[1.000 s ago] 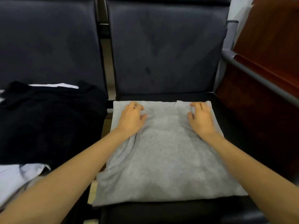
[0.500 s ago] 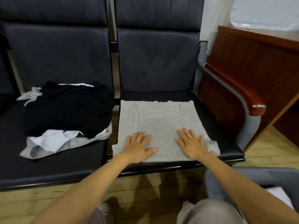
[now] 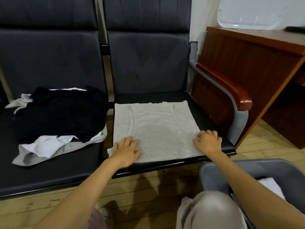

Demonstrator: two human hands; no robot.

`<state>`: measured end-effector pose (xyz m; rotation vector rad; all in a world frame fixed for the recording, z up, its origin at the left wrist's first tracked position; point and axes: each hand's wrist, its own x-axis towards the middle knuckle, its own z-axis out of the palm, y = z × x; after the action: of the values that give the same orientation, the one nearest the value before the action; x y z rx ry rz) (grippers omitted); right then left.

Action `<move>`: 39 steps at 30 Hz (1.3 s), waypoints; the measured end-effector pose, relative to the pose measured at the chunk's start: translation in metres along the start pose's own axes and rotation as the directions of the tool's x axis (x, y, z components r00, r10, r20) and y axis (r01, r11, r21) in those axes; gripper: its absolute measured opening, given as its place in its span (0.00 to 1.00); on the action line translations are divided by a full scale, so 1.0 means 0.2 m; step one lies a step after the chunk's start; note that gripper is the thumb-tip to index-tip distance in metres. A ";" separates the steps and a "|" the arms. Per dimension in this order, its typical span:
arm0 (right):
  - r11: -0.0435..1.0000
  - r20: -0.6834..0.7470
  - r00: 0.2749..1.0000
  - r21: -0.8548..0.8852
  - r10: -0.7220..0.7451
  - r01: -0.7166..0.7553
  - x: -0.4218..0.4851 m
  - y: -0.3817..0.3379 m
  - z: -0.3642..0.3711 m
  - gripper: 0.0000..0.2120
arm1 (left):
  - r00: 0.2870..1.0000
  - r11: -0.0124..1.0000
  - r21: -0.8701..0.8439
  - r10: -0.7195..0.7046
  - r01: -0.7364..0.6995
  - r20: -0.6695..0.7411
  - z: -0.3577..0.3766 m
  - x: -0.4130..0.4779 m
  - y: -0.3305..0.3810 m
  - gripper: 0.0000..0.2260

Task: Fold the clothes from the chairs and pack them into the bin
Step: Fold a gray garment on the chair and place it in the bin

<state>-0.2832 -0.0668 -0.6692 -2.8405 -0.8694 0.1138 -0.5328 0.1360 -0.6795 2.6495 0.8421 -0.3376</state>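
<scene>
Grey top (image 3: 158,129) lies folded flat on the right chair seat (image 3: 206,109); left hand (image 3: 127,151) rests on its near left corner, fingers (image 3: 127,140) straight and spread wide, holding nothing; right hand (image 3: 208,142) sits at the near right corner, fingers (image 3: 202,133) bent with tips on the cloth, and whether they pinch it I cannot tell; on the left chair (image 3: 49,171) a black garment (image 3: 62,113) tops a loose heap of white and grey clothes (image 3: 44,146); grey bin (image 3: 264,167) stands on the floor under the right forearm, something white (image 3: 270,185) inside; a wooden desk (image 3: 247,52) stands beside the armrest (image 3: 231,90).
</scene>
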 end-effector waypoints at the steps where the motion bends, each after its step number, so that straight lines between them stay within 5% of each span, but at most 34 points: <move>1: 1.000 0.041 0.999 -0.018 0.003 -0.002 0.01 0.01 -0.01 0.18 | 1.000 1.000 0.007 -0.006 0.006 -0.011 -0.01 0.01 0.01 0.26; 4: 0.997 0.050 0.997 -0.052 -0.052 0.055 0.02 0.01 -0.04 0.14 | 1.000 0.999 0.026 -0.020 0.021 -0.022 -0.02 0.02 0.03 0.26; 8: 0.963 -0.109 0.961 -0.117 -0.254 0.241 0.02 0.01 -0.04 0.06 | 0.999 0.999 0.032 -0.034 0.035 -0.020 -0.03 0.03 0.04 0.26; 12: 0.971 -0.210 0.962 -0.203 -0.172 0.130 0.00 0.04 -0.03 0.16 | 0.998 0.999 -0.019 -0.038 0.037 -0.047 -0.02 0.03 0.03 0.27; 14: 0.957 -0.259 0.928 -0.178 -0.269 0.228 0.00 0.04 0.00 0.19 | 0.996 0.998 -0.049 -0.040 0.036 -0.083 -0.02 0.03 0.02 0.28; 17: 0.905 -0.144 0.899 -0.170 -0.414 0.390 -0.02 -0.02 0.02 0.10 | 0.992 0.997 -0.077 -0.037 0.028 -0.118 -0.02 0.02 0.02 0.27; 21: 0.901 -0.007 0.918 -0.193 -0.396 0.388 -0.03 -0.13 0.02 0.12 | 0.992 0.970 -0.241 -0.018 -0.014 -0.126 -0.05 0.01 -0.03 0.20; 29: 0.785 0.080 0.794 0.233 -0.603 0.573 0.08 -0.76 0.12 0.14 | 0.959 0.833 -0.506 -0.281 0.225 -0.037 -0.14 -0.08 -0.23 0.32; 34: 0.753 0.139 0.757 0.314 -0.639 0.578 0.27 -1.24 0.20 0.17 | 0.944 0.659 -0.697 -0.319 0.284 0.083 -0.16 -0.05 -0.30 0.15; 39: 0.800 0.233 0.766 0.222 -0.599 0.558 0.47 -1.61 0.30 0.23 | 0.946 0.692 -0.654 -0.300 0.305 0.124 -0.17 0.00 -0.32 0.11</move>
<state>-0.3895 0.2573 -0.6724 -2.3183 -1.6902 0.4993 -0.5666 0.1985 -0.6642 1.8329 1.1463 -0.0858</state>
